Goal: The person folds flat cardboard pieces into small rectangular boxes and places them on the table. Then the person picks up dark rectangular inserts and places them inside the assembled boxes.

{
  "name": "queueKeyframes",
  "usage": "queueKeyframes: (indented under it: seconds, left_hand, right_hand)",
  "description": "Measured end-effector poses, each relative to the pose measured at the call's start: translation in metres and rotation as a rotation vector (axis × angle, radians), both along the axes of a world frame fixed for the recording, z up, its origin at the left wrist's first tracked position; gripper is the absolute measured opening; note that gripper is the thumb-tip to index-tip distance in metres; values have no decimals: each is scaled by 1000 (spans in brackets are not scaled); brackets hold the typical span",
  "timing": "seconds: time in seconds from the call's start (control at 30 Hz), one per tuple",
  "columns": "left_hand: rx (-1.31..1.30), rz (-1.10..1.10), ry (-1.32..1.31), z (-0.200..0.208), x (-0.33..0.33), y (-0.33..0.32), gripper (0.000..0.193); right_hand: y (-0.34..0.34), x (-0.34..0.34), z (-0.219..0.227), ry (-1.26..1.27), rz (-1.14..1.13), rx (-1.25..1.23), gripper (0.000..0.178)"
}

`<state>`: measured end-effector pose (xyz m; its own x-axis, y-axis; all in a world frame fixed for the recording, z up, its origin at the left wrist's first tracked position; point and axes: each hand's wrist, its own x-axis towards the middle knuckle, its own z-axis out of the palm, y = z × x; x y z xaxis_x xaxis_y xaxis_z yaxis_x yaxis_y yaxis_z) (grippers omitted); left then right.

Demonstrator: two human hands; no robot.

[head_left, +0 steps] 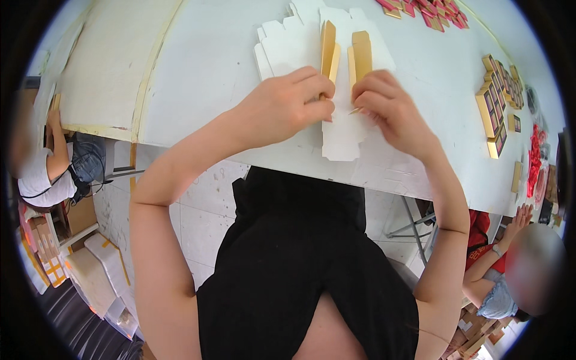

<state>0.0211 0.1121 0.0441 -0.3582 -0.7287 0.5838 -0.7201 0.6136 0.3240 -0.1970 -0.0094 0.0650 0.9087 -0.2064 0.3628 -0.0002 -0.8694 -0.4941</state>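
On the table in front of me lies a carton blank (341,144), white on its upper face, with gold strips standing or folded up along both sides. My left hand (291,103) is closed, thumb and fingers pinching the left gold strip (328,51). Opposite it, my right hand (393,111) pinches the lower part of the right gold strip (361,57) with curled fingers. Beyond my left hand, more white blanks with notched edges (279,45) lie spread flat, partly under the one I hold. My fingers hide where each strip meets the white panel.
Red and gold small pieces (429,12) are heaped at the far edge. Toward the right stand rows of gold boxes with dark panels (495,105), and red items (534,159) beyond. A co-worker's hand (521,219) shows at right; another person's arm (57,144) is at left.
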Motion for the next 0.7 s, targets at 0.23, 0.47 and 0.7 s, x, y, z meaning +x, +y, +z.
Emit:
queueKeyframes:
  seconds: [0.23, 0.47, 0.7]
  left_hand:
    - [-103, 55, -97, -9, -3, 0, 27]
    - [-122, -1, -183, -3, 1, 2, 36]
    - [-142, 52, -67, -10, -16, 9, 28]
  right_hand:
    - [15, 6, -18, -120, -96, -160, 18]
    - [22, 4, -37, -322, -144, -369, 27]
    - [27, -2, -25, -267, -146, 7, 31]
